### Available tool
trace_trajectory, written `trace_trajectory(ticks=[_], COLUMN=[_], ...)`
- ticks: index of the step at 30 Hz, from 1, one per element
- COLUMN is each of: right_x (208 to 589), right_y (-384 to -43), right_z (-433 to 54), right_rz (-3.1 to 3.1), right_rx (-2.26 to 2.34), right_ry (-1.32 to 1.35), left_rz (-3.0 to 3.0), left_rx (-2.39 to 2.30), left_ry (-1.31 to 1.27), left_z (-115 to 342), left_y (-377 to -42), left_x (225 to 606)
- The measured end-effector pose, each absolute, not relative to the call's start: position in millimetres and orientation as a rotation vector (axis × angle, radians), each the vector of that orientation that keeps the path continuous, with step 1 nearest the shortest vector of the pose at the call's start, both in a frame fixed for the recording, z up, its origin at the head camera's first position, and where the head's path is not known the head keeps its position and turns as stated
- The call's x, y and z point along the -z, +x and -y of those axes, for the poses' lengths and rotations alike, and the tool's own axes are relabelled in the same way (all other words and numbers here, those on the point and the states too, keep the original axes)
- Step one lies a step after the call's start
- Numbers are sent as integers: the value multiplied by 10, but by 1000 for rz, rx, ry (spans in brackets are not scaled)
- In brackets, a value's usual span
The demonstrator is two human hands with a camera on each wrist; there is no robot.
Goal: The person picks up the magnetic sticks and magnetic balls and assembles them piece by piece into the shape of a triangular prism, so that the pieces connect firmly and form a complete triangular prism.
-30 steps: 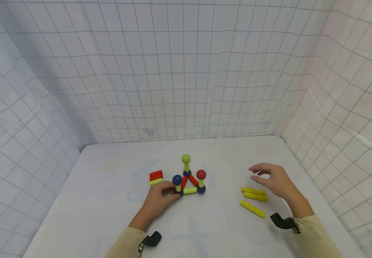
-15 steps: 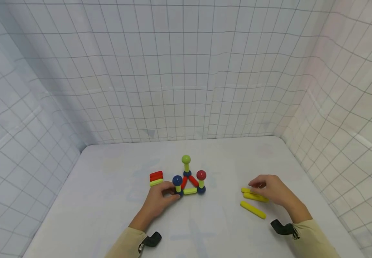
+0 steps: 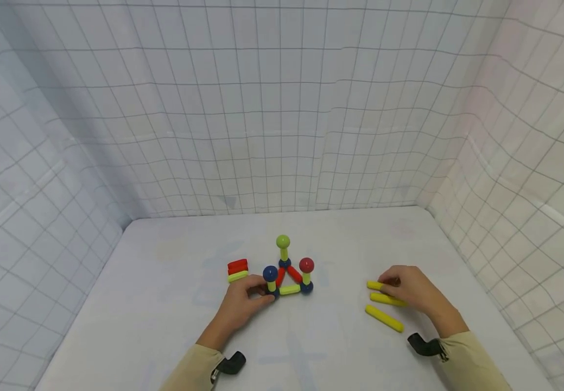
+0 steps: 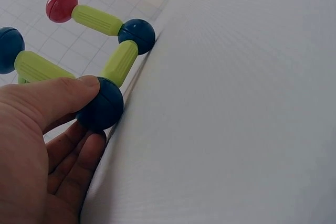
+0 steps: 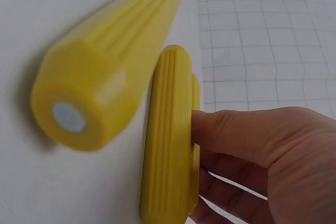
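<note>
My left hand (image 3: pixel 244 301) holds the near-left dark blue base ball (image 4: pixel 102 106) of a ball-and-rod magnetic frame, thumb on one side and fingers on the other. The frame's triangular base has two red rods (image 3: pixel 294 273) and a lime rod (image 3: pixel 290 290) in front. Short lime posts rise from its corners, topped by a blue ball (image 3: pixel 270 273), a red ball (image 3: pixel 306 265) and a lime ball (image 3: pixel 283 241). At the right, my right hand (image 3: pixel 411 287) pinches the farthest yellow rod (image 3: pixel 374 284), partly hidden by the fingers. A second yellow rod (image 3: pixel 386 300) lies just nearer.
A third yellow rod (image 3: pixel 384 318) lies apart, closer to the front. Left of the frame sit short red rods (image 3: pixel 238 266) and a lime rod (image 3: pixel 238 276), side by side. Grid-patterned cloth walls (image 3: pixel 282 136) stand behind and beside the white table (image 3: pixel 330 347).
My right hand has come down onto the farthest yellow rod and pinched it; that rod has shifted slightly away from its neighbour. The left hand stays on the frame.
</note>
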State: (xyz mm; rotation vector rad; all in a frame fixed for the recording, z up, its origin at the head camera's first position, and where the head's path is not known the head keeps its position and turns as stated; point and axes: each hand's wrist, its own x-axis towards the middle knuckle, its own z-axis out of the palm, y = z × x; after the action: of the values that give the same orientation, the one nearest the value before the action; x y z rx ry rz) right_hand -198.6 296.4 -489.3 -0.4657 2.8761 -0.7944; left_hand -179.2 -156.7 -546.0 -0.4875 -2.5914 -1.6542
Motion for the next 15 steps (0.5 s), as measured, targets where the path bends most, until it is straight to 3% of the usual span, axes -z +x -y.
trace_trajectory(ticks=[15], right_x=[4838], right_y=[-2004], right_z=[-2870], right_rz=[-2894], right_rx=[714], right_ry=[-515], left_rz=[2595], left_rx=[1639], left_ry=[-448], left_z=[1561], left_y=[-1788], left_x=[5461])
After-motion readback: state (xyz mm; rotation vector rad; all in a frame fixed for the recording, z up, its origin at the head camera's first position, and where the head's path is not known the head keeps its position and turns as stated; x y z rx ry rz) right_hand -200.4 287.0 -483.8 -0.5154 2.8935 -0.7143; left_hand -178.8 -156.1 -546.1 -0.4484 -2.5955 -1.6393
